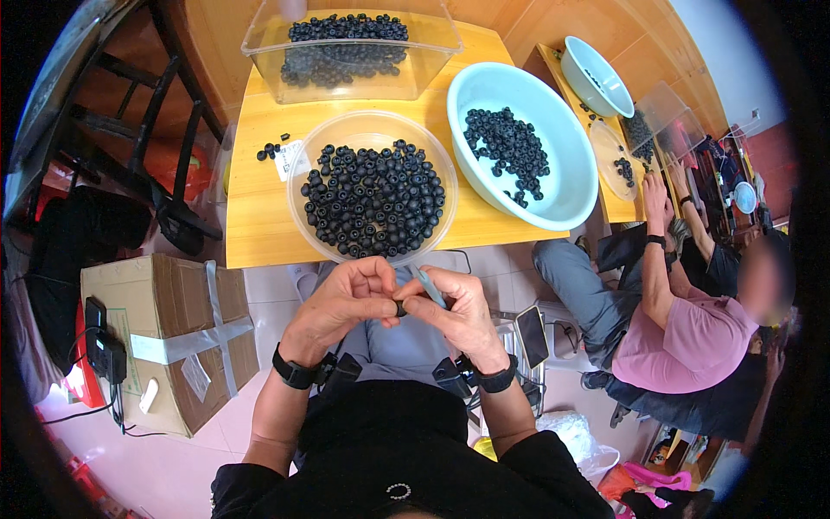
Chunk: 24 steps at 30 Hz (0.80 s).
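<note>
My left hand (350,298) is closed, pinching a small black round part (399,308) between thumb and fingertips. Close against it, my right hand (458,313) is closed around a slim light-blue pen-like tool (430,285); its thumb and fingertip meet the same small part. The tool's tip is too small to make out. Just beyond my hands, a shallow clear round tray (298,186) sits at the table's near edge, heaped with black round parts (376,199) that have holes in them.
A pale-blue basin (571,186) and a clear plastic bin (259,65), both with black parts, stand on the wooden table (259,229). A taped cardboard box (169,346) is at left. On the right a co-worker in a pink shirt (683,337) sits at another table.
</note>
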Each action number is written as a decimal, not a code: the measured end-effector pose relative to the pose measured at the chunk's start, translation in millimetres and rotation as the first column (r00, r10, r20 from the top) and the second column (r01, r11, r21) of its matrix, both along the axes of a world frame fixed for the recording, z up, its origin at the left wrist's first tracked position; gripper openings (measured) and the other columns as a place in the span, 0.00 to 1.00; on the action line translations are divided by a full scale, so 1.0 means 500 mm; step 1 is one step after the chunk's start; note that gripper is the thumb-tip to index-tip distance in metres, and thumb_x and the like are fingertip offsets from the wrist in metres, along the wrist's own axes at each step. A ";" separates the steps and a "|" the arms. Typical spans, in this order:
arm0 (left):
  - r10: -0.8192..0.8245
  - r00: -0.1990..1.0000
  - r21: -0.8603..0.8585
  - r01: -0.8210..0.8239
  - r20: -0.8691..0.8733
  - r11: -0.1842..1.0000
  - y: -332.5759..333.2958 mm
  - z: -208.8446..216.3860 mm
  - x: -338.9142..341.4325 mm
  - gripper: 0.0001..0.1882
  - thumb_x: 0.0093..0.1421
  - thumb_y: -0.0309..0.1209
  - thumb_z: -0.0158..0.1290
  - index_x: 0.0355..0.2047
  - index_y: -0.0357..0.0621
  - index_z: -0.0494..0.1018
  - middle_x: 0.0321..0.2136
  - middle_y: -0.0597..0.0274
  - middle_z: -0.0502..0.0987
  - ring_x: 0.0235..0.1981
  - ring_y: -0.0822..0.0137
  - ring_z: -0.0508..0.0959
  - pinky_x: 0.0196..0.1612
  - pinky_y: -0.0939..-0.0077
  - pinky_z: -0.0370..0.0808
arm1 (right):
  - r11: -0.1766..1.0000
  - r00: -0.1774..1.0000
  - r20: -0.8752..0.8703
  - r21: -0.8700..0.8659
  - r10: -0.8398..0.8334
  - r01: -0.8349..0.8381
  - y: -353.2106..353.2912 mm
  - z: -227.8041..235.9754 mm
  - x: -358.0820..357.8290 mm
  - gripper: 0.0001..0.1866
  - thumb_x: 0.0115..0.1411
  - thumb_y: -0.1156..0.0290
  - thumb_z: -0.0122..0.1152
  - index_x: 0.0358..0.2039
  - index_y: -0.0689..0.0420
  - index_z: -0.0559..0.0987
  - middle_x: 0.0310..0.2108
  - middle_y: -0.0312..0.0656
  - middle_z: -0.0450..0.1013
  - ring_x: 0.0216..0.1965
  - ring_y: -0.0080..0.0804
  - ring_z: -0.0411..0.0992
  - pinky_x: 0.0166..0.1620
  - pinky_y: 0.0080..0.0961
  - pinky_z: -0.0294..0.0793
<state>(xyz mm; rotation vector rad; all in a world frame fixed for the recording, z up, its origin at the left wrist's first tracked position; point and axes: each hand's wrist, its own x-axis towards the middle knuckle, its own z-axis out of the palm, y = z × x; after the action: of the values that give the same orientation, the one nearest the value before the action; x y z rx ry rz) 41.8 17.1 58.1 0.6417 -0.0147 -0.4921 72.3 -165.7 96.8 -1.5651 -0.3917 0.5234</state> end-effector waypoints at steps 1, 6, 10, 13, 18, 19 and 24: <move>0.003 1.000 0.002 -0.003 -0.002 1.000 0.000 0.000 0.000 0.12 0.50 0.21 0.59 0.33 0.41 0.67 0.29 0.64 0.75 0.27 0.74 0.77 0.31 0.82 0.75 | 1.000 0.999 0.039 -0.027 0.000 0.001 0.000 -0.002 0.001 0.07 0.47 0.78 0.65 0.28 0.61 0.78 0.21 0.34 0.67 0.23 0.16 0.63 0.27 0.16 0.62; 0.019 0.998 0.031 -0.021 0.059 0.999 -0.019 -0.012 0.000 0.12 0.51 0.22 0.59 0.34 0.41 0.67 0.30 0.64 0.75 0.30 0.75 0.76 0.34 0.82 0.74 | 0.990 0.984 0.172 -0.142 0.045 -0.020 -0.001 0.023 -0.007 0.09 0.45 0.78 0.67 0.28 0.60 0.78 0.20 0.33 0.66 0.22 0.16 0.63 0.25 0.17 0.61; 0.035 0.997 0.182 -0.046 0.067 0.982 -0.017 0.019 0.000 0.12 0.52 0.22 0.57 0.36 0.39 0.67 0.31 0.64 0.75 0.31 0.76 0.76 0.35 0.82 0.74 | 0.968 0.968 0.252 -0.237 -0.016 0.078 -0.028 0.024 0.007 0.10 0.44 0.77 0.68 0.30 0.59 0.79 0.19 0.30 0.67 0.22 0.15 0.63 0.24 0.17 0.62; 0.153 0.972 0.399 -0.212 0.176 0.892 -0.004 0.025 0.013 0.11 0.53 0.21 0.54 0.38 0.38 0.69 0.34 0.61 0.75 0.30 0.74 0.76 0.34 0.81 0.75 | 0.893 0.896 0.376 -0.279 -0.237 0.353 -0.081 0.040 0.054 0.11 0.46 0.77 0.66 0.33 0.58 0.80 0.21 0.28 0.69 0.24 0.14 0.64 0.27 0.15 0.65; 0.314 0.908 0.577 -0.418 0.276 0.702 0.026 0.016 0.050 0.08 0.53 0.20 0.53 0.34 0.35 0.72 0.28 0.64 0.75 0.29 0.76 0.76 0.33 0.84 0.73 | 0.746 0.673 0.563 -0.144 -0.479 0.650 -0.137 0.088 0.170 0.13 0.49 0.77 0.64 0.37 0.58 0.79 0.23 0.30 0.70 0.26 0.15 0.66 0.30 0.15 0.65; 0.310 0.896 0.626 -0.444 0.318 0.641 0.026 0.013 0.058 0.07 0.53 0.20 0.53 0.34 0.34 0.72 0.28 0.64 0.75 0.28 0.76 0.76 0.33 0.84 0.73 | 0.723 0.644 0.597 -0.149 -0.478 0.675 -0.142 0.084 0.179 0.14 0.49 0.77 0.64 0.38 0.58 0.79 0.23 0.30 0.70 0.26 0.15 0.65 0.30 0.15 0.65; 0.161 0.822 0.741 -0.563 0.546 0.365 -0.024 -0.030 0.110 0.09 0.48 0.20 0.56 0.33 0.36 0.74 0.28 0.61 0.75 0.24 0.73 0.75 0.30 0.80 0.73 | 0.759 0.668 0.584 -0.131 -0.461 0.638 -0.110 0.043 0.128 0.13 0.50 0.77 0.63 0.39 0.59 0.79 0.23 0.28 0.68 0.25 0.14 0.62 0.30 0.13 0.62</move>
<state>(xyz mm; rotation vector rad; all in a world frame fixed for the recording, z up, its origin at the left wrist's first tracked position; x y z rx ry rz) 96.6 4.9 43.2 1.7716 0.0213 0.1658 136.1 -220.4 118.4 -2.0410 -0.2030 -0.3668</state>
